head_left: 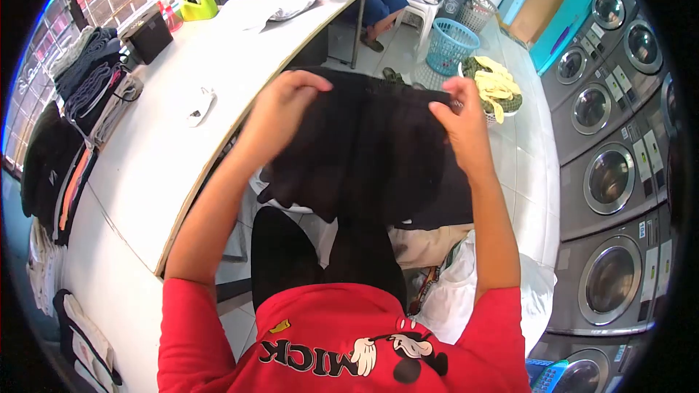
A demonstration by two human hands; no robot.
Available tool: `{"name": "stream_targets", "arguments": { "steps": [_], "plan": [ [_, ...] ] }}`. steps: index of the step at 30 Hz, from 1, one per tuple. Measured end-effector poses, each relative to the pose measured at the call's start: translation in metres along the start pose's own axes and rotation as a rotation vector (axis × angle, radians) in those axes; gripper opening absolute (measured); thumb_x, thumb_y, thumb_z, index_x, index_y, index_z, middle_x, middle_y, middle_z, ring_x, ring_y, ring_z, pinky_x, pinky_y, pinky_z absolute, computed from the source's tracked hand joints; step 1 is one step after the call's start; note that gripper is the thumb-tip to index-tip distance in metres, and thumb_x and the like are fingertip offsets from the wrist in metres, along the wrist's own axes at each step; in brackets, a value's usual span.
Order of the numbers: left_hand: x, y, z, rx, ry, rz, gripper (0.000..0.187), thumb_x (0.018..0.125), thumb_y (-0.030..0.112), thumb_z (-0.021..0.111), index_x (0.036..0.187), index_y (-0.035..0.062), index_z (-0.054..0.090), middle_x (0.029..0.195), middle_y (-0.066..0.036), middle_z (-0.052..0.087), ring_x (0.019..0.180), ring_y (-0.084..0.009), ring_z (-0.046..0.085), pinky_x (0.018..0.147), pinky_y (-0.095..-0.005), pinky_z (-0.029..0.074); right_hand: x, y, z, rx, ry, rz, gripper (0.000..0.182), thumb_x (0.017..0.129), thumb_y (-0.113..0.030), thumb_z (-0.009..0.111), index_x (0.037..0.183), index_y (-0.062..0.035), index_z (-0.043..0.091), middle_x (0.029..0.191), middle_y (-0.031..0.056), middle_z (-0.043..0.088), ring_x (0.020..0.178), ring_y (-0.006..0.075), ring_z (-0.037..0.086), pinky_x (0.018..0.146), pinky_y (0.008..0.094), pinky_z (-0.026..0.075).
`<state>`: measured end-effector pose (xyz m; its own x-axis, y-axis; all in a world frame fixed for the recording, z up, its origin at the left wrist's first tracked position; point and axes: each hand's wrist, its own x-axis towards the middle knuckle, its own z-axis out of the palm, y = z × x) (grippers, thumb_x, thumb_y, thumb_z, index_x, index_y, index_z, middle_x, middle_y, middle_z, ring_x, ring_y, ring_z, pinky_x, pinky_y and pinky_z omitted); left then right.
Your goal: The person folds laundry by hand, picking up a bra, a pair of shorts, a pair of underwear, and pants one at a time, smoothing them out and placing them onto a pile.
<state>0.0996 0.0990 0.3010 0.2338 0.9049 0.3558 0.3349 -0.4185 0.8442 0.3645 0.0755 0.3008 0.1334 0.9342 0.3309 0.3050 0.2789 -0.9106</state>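
Observation:
A black garment (364, 149) is stretched between my two hands, its top edge up and the cloth hanging down toward my lap. At its upper left corner, my left hand (291, 105) grips the edge with bent fingers. My right hand (462, 120) pinches the upper right corner between thumb and fingers. The garment's lower part hangs just above my knees. Beneath it, beige cloth (429, 245) and white cloth (451, 295) show on the right.
A long white table (167, 167) runs along my left, with stacked folded clothes (91, 76) at its far side. A blue basket (451, 47) and yellow cloth (495, 84) are ahead right. Washing machines (608, 175) line the right. A person (386, 7) sits behind the table.

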Motion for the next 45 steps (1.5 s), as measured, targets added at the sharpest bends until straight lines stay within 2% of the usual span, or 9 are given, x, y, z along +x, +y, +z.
{"name": "stream_targets", "arguments": {
  "steps": [7, 10, 12, 19, 31, 34, 36, 41, 45],
  "plan": [
    [-0.009, 0.036, 0.054, 0.207, 0.024, 0.141, 0.042, 0.070, 0.014, 0.067, 0.106, -0.0003, 0.052, 0.099, -0.016, 0.048, 0.086, -0.0279, 0.053, 0.073, -0.0318, 0.044, -0.017, -0.047, 0.049, -0.143, -0.205, -0.347, 0.033, 0.073, -0.010, 0.067, 0.102, -0.0053, 0.053, 0.072, 0.0059, 0.053, 0.065, 0.0186, 0.052, 0.060, 0.0300, 0.043],
    [-0.008, 0.032, 0.051, 0.112, 0.041, 0.165, 0.035, 0.070, 0.005, 0.062, 0.104, -0.0008, 0.053, 0.096, -0.014, 0.048, 0.085, -0.0253, 0.054, 0.072, -0.0305, 0.044, 0.004, -0.039, 0.032, -0.494, -0.006, -0.966, 0.053, 0.066, -0.036, 0.073, 0.107, -0.0091, 0.052, 0.087, 0.0062, 0.060, 0.091, 0.0262, 0.054, 0.084, 0.0360, 0.041],
    [-0.005, 0.028, 0.051, 0.022, -0.037, 0.371, 0.031, 0.070, -0.001, 0.059, 0.101, 0.0002, 0.056, 0.099, -0.012, 0.049, 0.086, -0.0236, 0.055, 0.074, -0.0295, 0.044, 0.007, -0.029, 0.028, -0.457, -0.123, -0.839, 0.058, 0.064, -0.040, 0.073, 0.109, -0.0091, 0.052, 0.089, 0.0079, 0.060, 0.091, 0.0270, 0.055, 0.082, 0.0359, 0.042],
    [-0.009, 0.014, 0.045, 0.033, -0.019, 0.433, 0.029, 0.069, -0.005, 0.061, 0.095, 0.0049, 0.057, 0.111, -0.008, 0.051, 0.100, -0.0204, 0.053, 0.079, -0.0294, 0.044, 0.002, -0.018, 0.038, -0.319, -0.348, -0.396, 0.056, 0.068, -0.038, 0.074, 0.107, -0.0056, 0.050, 0.085, 0.0133, 0.061, 0.075, 0.0270, 0.061, 0.065, 0.0314, 0.047],
    [-0.086, -0.054, 0.053, -0.104, -0.217, 0.297, 0.045, 0.064, 0.020, 0.076, 0.095, 0.0071, 0.047, 0.106, -0.012, 0.046, 0.101, -0.0257, 0.047, 0.087, -0.0313, 0.037, 0.014, -0.078, 0.020, -0.220, -0.700, -0.321, 0.029, 0.069, -0.014, 0.074, 0.091, -0.0017, 0.059, 0.076, -0.0007, 0.059, 0.072, 0.0051, 0.049, 0.068, 0.0220, 0.042],
    [-0.112, -0.077, 0.067, -0.205, -0.162, 0.057, 0.048, 0.065, 0.014, 0.077, 0.099, 0.0081, 0.044, 0.107, -0.010, 0.047, 0.101, -0.0228, 0.047, 0.088, -0.0313, 0.037, 0.014, -0.087, 0.019, -0.133, -0.741, -0.278, 0.027, 0.070, -0.012, 0.073, 0.091, -0.0037, 0.059, 0.078, -0.0033, 0.058, 0.074, 0.0052, 0.050, 0.069, 0.0210, 0.041],
    [-0.121, -0.096, 0.074, -0.617, -0.047, -0.144, 0.050, 0.067, 0.004, 0.074, 0.104, 0.0096, 0.042, 0.107, -0.006, 0.047, 0.100, -0.0175, 0.048, 0.088, -0.0305, 0.037, 0.019, -0.086, 0.019, -0.123, -0.756, -0.283, 0.025, 0.070, -0.010, 0.072, 0.091, -0.0045, 0.059, 0.079, -0.0041, 0.058, 0.075, 0.0055, 0.051, 0.071, 0.0208, 0.041],
    [-0.102, -0.085, -0.015, -0.051, -0.052, -0.119, 0.025, 0.068, -0.005, 0.067, 0.078, 0.0061, 0.047, 0.085, 0.000, 0.047, 0.085, -0.0132, 0.050, 0.075, -0.0256, 0.041, 0.031, -0.075, 0.013, -0.138, -0.690, -0.279, 0.022, 0.071, -0.005, 0.067, 0.090, -0.0045, 0.057, 0.088, -0.0020, 0.057, 0.085, 0.0082, 0.052, 0.079, 0.0216, 0.040],
    [-0.120, -0.043, -0.058, 0.328, 0.122, 0.047, 0.033, 0.059, -0.009, 0.063, 0.070, 0.0048, 0.035, 0.080, -0.004, 0.046, 0.078, -0.0163, 0.051, 0.066, -0.0290, 0.042, 0.032, -0.021, 0.006, -0.158, -0.751, -0.378, 0.028, 0.061, 0.005, 0.056, 0.088, -0.0031, 0.054, 0.092, 0.0028, 0.056, 0.092, 0.0139, 0.053, 0.085, 0.0263, 0.039]
  ]
}}
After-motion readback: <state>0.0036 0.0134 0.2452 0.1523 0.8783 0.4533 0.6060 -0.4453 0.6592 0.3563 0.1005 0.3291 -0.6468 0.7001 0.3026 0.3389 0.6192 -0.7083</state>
